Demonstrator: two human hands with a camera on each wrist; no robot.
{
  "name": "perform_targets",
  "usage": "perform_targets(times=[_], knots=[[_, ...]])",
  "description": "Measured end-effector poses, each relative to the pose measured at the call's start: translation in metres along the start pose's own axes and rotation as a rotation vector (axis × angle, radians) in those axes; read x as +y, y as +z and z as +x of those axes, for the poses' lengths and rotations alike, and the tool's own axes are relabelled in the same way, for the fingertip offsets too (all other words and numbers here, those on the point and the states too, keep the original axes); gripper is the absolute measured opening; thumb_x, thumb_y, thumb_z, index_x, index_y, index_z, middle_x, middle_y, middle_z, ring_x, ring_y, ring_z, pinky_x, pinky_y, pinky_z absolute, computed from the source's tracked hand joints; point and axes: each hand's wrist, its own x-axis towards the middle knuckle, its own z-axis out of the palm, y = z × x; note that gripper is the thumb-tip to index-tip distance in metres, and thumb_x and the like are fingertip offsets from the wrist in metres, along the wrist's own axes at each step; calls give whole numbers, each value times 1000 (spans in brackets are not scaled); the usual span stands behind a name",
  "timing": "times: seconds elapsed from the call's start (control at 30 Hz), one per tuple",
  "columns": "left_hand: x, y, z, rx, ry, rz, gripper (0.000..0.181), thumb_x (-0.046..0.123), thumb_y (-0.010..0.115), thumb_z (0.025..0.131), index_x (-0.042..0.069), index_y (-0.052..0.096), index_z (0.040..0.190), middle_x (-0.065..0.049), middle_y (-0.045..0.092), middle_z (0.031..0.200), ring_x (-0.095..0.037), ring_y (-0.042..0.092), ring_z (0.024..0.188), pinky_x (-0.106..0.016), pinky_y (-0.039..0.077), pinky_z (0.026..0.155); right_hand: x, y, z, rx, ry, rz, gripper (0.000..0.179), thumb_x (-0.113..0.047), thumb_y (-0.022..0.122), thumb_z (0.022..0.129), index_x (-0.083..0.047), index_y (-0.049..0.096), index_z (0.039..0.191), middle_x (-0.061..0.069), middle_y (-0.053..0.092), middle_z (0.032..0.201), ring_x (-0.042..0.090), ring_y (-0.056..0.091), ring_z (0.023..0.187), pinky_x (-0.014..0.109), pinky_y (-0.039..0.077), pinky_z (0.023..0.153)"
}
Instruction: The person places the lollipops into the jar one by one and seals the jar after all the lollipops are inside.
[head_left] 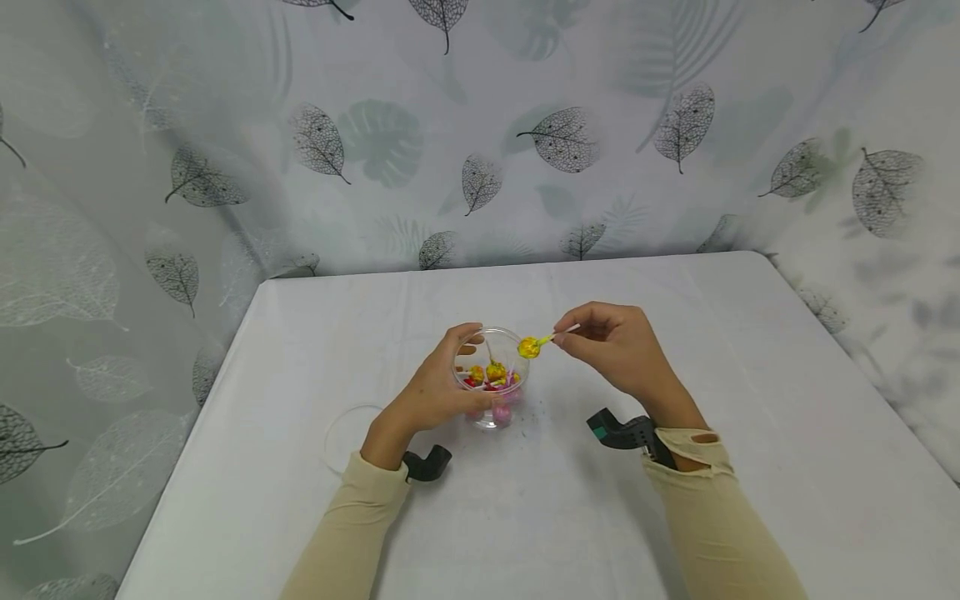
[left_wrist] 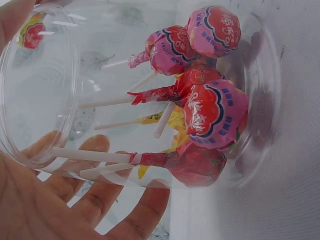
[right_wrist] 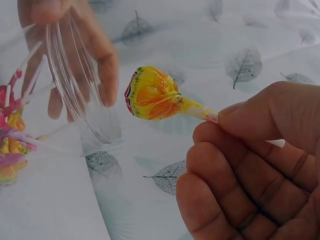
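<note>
A clear plastic jar stands on the table with several wrapped lollipops in it, pink, red and yellow. My left hand grips the jar, thumb on the near side and fingers round the back. Just right of the rim, my right hand pinches a yellow lollipop by its stick between thumb and forefinger. Its candy head points toward the jar's mouth and is outside it. In the left wrist view a pink lollipop and a red lollipop lie at the jar's bottom, sticks toward the mouth.
A thin clear ring, perhaps the jar's lid, lies left of the left forearm. The white table meets a leaf-patterned curtain at the back and sides. Each wrist wears a black camera mount.
</note>
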Motion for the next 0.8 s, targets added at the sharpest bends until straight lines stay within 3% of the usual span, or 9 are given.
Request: perform_targets(times=[0.3,0.37,0.8], knots=[[6,0,-1,-7,-3,7,95,32,84,73,25,27,149,-1,40,144,-35,40,133,-56,39,102,-2,10,4,-17,7,-7,8,-8,73,85,-13,73,92,1,72,91,16,69,77,31,55,66],[1,1,1,3,7,14,96,35,85,72,26,27,148,1,42,142,-34,41,131,-55,40,101,-2,13,5,-20,5,-20,7,-9,73,85,-13,73,92,-1,72,90,15,69,76,32,55,65],[0,0,1,1,14,1,93,37,84,73,27,28,147,-4,42,143,-34,41,131,-54,41,101,1,29,10,-49,-37,-39,7,-8,72,85,-12,74,91,-1,72,85,14,67,71,31,55,63]])
